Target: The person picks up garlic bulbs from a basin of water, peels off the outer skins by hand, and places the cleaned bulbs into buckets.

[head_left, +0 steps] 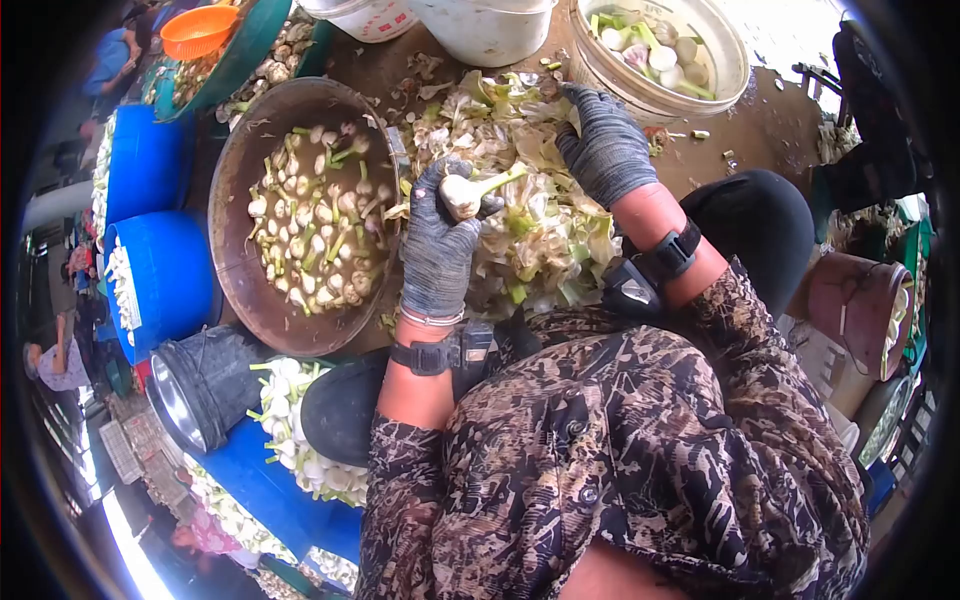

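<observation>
In a grey glove, my left hand holds a whitish garlic bulb whose cut green stem points to the right. My right hand, gloved too, is apart from the bulb, above the right side of a heap of peeled garlic skins. Its fingers are bent toward the thumb, and whether anything is between them cannot be made out. Left of my left hand stands a round brown basin with many small garlic bulbs in it.
A white bucket with garlic bulbs stands at the upper right. Blue tubs and a black bucket stand at the left. White garlic lies beside my left knee. Other people are at the far left.
</observation>
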`<state>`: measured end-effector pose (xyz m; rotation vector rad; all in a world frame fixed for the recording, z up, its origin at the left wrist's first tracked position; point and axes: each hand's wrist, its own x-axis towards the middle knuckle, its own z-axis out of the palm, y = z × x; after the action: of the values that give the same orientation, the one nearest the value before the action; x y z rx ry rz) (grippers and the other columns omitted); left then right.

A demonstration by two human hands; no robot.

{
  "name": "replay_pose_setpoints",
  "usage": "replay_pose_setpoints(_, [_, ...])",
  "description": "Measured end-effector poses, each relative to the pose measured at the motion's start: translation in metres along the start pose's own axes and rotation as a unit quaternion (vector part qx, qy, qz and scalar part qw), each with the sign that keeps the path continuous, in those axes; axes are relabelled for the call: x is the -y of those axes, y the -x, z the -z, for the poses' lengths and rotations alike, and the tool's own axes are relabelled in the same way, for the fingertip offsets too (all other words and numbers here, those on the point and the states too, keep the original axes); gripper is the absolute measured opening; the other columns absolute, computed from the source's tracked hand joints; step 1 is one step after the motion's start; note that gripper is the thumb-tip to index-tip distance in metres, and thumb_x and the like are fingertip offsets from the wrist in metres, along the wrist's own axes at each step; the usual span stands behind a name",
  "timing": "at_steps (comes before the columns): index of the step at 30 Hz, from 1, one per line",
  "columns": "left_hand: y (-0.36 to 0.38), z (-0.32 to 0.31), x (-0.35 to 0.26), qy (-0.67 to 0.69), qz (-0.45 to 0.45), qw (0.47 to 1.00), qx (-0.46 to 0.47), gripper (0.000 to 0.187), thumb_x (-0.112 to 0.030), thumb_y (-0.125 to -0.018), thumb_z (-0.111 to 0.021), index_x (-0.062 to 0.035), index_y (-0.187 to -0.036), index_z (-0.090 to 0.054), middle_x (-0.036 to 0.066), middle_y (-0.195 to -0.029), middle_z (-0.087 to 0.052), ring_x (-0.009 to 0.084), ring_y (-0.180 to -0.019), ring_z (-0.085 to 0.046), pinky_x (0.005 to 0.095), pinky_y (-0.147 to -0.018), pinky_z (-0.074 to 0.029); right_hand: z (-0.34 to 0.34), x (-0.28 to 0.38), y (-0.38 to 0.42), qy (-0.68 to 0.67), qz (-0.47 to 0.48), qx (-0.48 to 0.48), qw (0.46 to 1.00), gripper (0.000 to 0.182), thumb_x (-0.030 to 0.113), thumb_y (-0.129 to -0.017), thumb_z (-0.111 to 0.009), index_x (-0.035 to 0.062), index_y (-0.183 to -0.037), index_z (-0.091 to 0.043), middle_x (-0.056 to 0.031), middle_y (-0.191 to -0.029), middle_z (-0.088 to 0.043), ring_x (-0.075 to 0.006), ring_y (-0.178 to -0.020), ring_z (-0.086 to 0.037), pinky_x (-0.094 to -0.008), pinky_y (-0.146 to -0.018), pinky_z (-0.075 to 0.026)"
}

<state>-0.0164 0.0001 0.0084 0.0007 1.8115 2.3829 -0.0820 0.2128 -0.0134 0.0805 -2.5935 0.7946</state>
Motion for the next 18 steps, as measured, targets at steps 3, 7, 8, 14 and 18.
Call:
replay_pose_setpoints(3, [0.0,0.003,-0.003,-0.169,-0.056,0.984,0.018,0.056,0.012,-0.08,-0.052,-0.004,-0.133,-0.043,0.008,-0.123,-0.051,0.0222,-0.107,-0.056,0.0321,-0.096,-0.048,0.015,0.029,0.002,-0.184,0.088,0.088,0.975,0.022,0.015,-0.083,-0.068,0.0083,-0.104,-0.068,-0.015,-0.092,-0.067,-0.0327,-0.088,-0.065,-0.0386,-0.08,-0.051])
replay_pose_setpoints(7, [0.003,-0.002,-0.012,-0.298,-0.064,0.952,0.026,0.054,0.012,-0.078,-0.055,-0.0049,-0.129,-0.049,0.007,-0.124,-0.051,0.0164,-0.111,-0.053,0.0295,-0.1,-0.044,0.017,0.056,0.02,-0.196,0.074,0.207,0.956,0.015,0.016,-0.081,-0.07,0.008,-0.093,-0.068,-0.0136,-0.082,-0.067,-0.0326,-0.076,-0.065,-0.0387,-0.067,-0.052])
replay_pose_setpoints(8, [0.005,0.0,-0.01,-0.291,-0.071,0.953,0.036,0.052,0.007,-0.081,-0.054,-0.0046,-0.131,-0.048,0.008,-0.126,-0.051,0.0167,-0.113,-0.052,0.0299,-0.1,-0.042,0.018,0.059,0.021,-0.198,0.058,0.21,0.956,0.016,0.022,-0.082,-0.068,0.0073,-0.088,-0.066,-0.0144,-0.08,-0.066,-0.0341,-0.074,-0.064,-0.0417,-0.067,-0.051])
replay_pose_setpoints(14, [0.007,-0.001,-0.009,-0.262,-0.008,0.964,0.042,0.049,-0.012,-0.091,-0.054,-0.003,-0.138,-0.04,0.014,-0.132,-0.049,0.0219,-0.121,-0.048,0.0342,-0.104,-0.037,0.008,0.064,0.027,-0.207,0.006,0.231,0.951,0.025,0.028,-0.082,-0.066,0.0038,-0.083,-0.064,-0.0184,-0.076,-0.065,-0.0374,-0.072,-0.063,-0.0438,-0.067,-0.05])
replay_pose_setpoints(18, [0.003,-0.001,-0.003,-0.309,-0.077,0.942,0.107,0.048,-0.013,-0.095,-0.051,-0.0029,-0.14,-0.037,0.014,-0.134,-0.048,0.0221,-0.121,-0.048,0.0334,-0.105,-0.036,-0.003,0.052,0.028,-0.287,-0.12,0.309,0.899,0.027,0.025,-0.084,-0.066,-0.0012,-0.088,-0.061,-0.0214,-0.078,-0.064,-0.0384,-0.07,-0.06,-0.0403,-0.067,-0.05])
